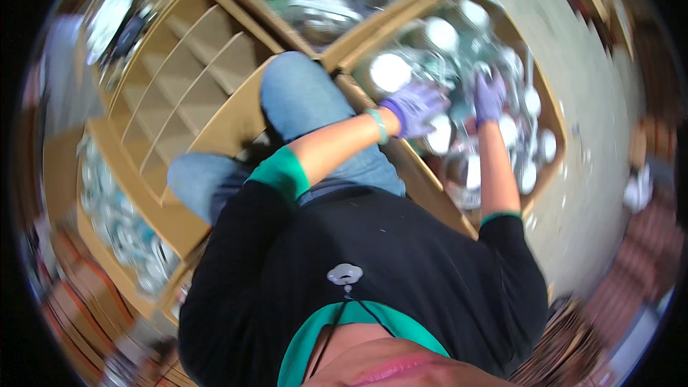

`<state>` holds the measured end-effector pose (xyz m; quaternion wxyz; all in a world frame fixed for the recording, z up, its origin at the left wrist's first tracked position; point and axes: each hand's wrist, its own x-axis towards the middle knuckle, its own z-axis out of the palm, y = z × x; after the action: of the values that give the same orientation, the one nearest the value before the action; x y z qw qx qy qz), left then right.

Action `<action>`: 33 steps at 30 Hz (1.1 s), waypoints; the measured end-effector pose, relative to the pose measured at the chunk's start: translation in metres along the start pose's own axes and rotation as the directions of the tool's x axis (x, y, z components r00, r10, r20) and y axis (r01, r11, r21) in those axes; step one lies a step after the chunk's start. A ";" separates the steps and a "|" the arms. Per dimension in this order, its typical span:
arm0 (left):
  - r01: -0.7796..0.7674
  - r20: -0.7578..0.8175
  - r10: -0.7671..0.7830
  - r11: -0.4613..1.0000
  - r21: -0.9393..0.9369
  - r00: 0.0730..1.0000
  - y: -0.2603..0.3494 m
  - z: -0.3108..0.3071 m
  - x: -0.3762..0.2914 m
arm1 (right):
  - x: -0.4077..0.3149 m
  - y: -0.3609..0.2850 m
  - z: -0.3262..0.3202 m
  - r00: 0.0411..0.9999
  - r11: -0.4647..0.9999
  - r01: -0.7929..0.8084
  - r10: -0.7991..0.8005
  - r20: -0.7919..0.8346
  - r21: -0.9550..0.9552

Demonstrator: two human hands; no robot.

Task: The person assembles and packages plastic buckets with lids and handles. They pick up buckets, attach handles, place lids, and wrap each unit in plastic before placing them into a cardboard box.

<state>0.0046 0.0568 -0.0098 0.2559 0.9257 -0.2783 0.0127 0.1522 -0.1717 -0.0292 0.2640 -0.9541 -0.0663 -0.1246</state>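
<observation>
Both my hands wear purple gloves and are inside a cardboard box (553,102) of clear, glass-like vessels with round white lids. My left hand (416,107) lies over the near left part of the box, palm down, fingers apart, between one white lid (391,72) and another white lid (441,134). Farther right, my right hand (490,95) points away from me among the vessels, its fingertips at a clear vessel (482,71). Blur hides whether those fingers grip it.
Left of my knees stands a cardboard box (228,118) with cardboard dividers. A box of lidded vessels (328,11) sits ahead, and another box of clear glassware (126,231) at far left. Grey floor (586,91) runs along the right. Flattened cardboard (564,344) is stacked at lower right.
</observation>
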 end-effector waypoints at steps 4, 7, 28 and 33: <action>0.017 -0.026 -0.016 0.999 0.050 1.000 -0.001 0.006 -0.002 | 0.001 0.040 -0.015 0.972 0.943 -0.172 0.210 0.107 -0.287; 0.029 0.028 -0.032 0.995 0.092 0.999 0.004 0.001 0.001 | -0.026 0.074 -0.003 0.989 0.980 -0.139 0.129 0.079 0.142; 0.082 0.136 -0.101 0.987 0.138 0.986 -0.006 0.003 0.002 | -0.002 -0.017 -0.057 0.990 0.955 0.083 -0.047 0.130 -0.285; 0.131 0.049 -0.135 0.988 0.077 0.990 0.003 -0.003 0.001 | -0.058 -0.063 -0.015 0.854 0.973 0.214 -0.143 0.501 -0.088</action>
<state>0.0046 0.0559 -0.0057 0.2145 0.9509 -0.2222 -0.0194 0.0816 -0.1294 -0.0021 0.1582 -0.9602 -0.2106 0.0935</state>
